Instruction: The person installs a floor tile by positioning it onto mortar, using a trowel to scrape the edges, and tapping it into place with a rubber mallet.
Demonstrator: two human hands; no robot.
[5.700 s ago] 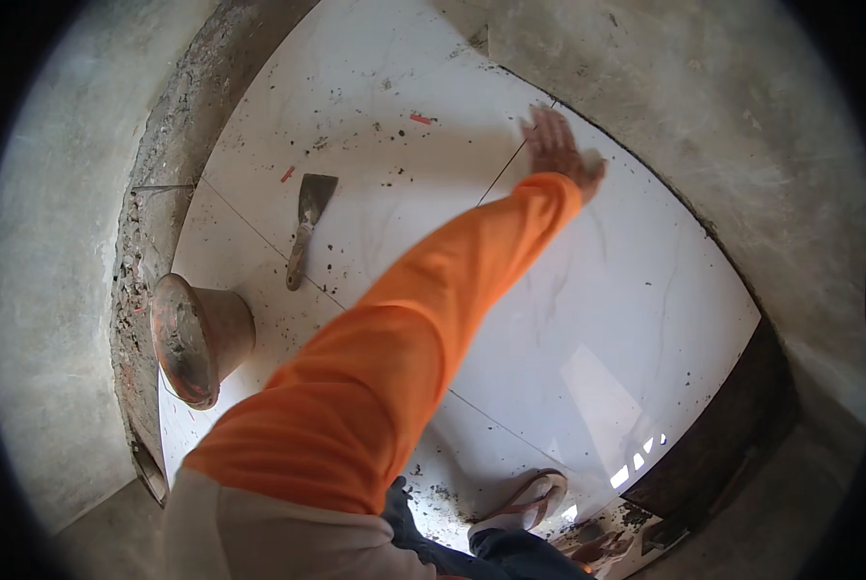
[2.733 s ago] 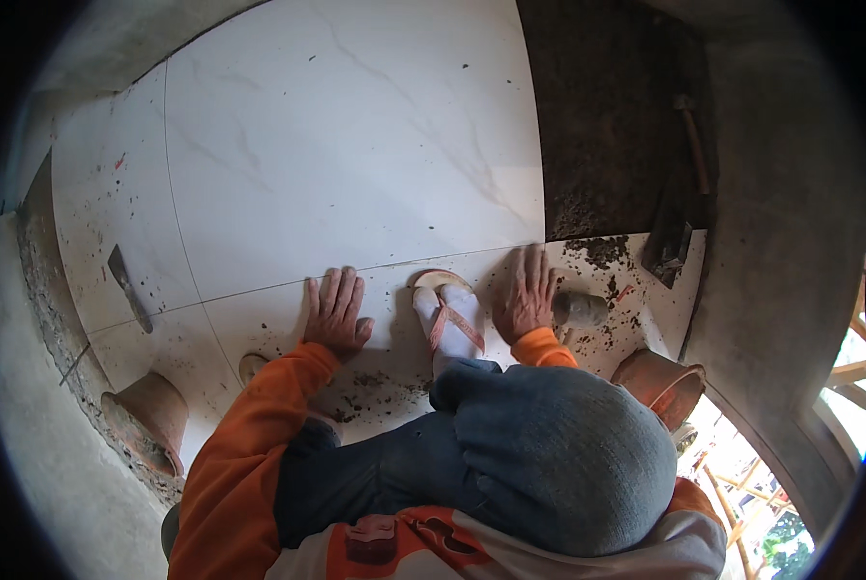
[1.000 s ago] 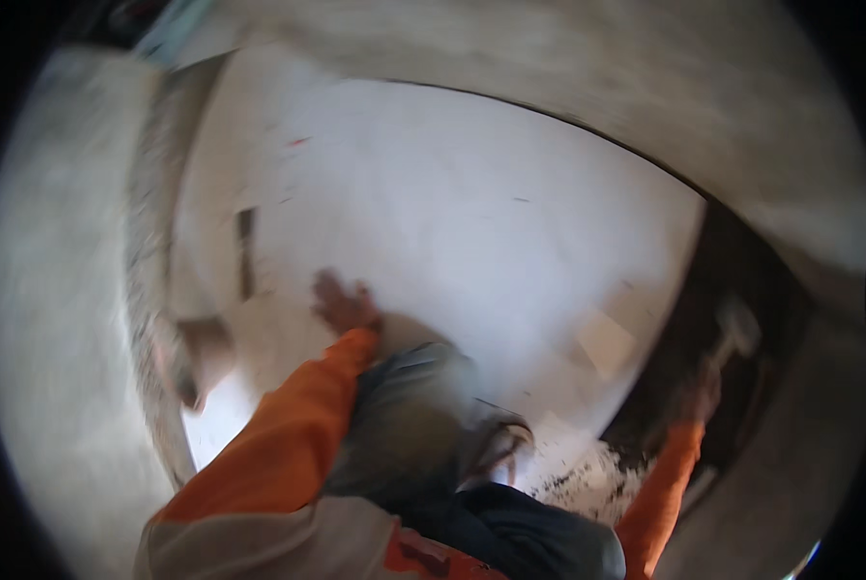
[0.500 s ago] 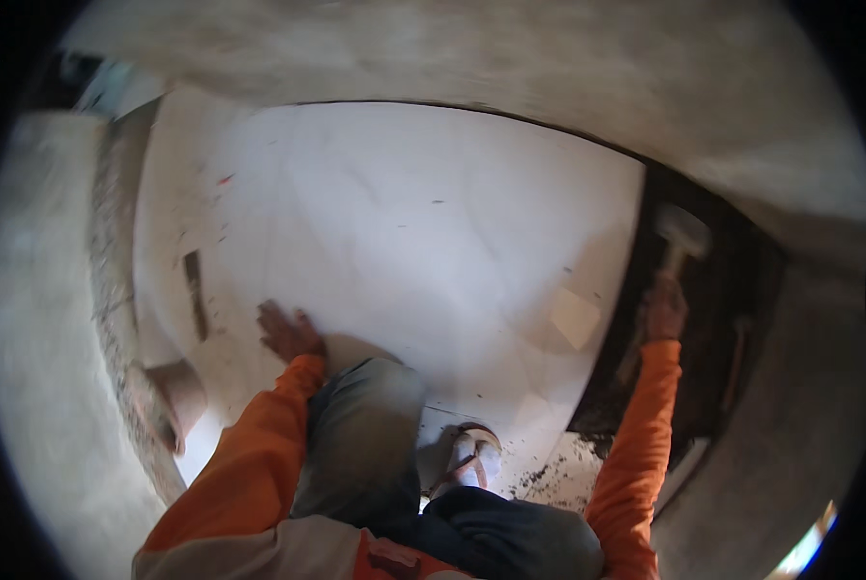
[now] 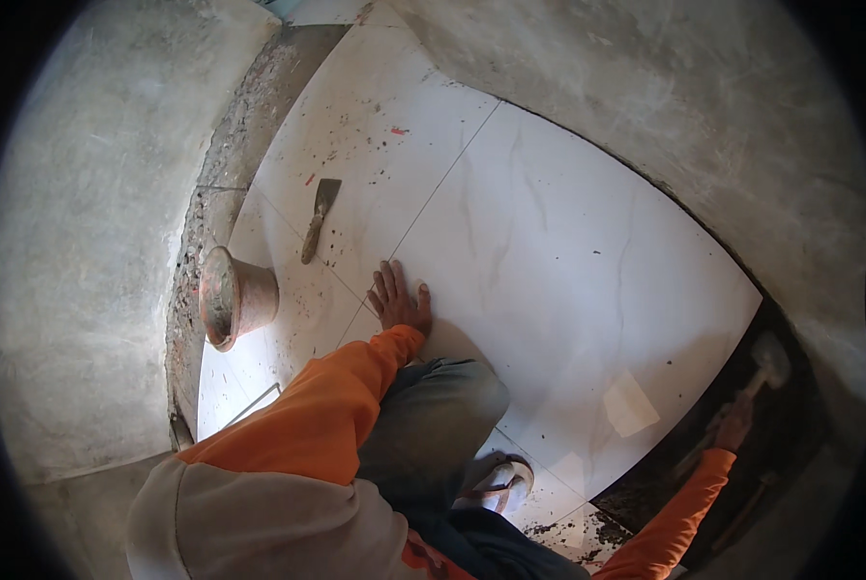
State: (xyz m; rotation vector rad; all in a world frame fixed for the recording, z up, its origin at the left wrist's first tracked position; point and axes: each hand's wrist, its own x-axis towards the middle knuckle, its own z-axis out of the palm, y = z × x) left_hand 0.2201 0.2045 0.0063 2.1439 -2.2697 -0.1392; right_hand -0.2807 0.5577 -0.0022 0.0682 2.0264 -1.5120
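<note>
My left hand (image 5: 401, 300) lies flat with spread fingers on a large white, faintly veined floor tile (image 5: 539, 280), close to a joint line. At the right, my right hand (image 5: 733, 422) grips the handle of a mallet (image 5: 771, 362) with a pale, motion-blurred head. The mallet is over a dark strip of bedding (image 5: 650, 483) beside the tile's right edge. A scraper (image 5: 320, 220) with a flat blade lies on the tiles beyond my left hand. To the left of that hand, a dirty bucket (image 5: 257, 295) rests tipped on its side.
Bare grey walls (image 5: 94, 251) (image 5: 665, 106) rise on both sides. A rough ledge (image 5: 222, 155) runs along the left wall. A pale square patch (image 5: 631, 404) shows on the tile, and dark crumbs (image 5: 609, 529) lie near my sandalled foot (image 5: 503, 483). A blurred long-handled tool (image 5: 745, 512) lies on the dark strip.
The view has turned, so the tile, bucket and scraper sit differently in the picture. My left hand stays flat on the tile; my right hand still holds the mallet over the dark strip.
</note>
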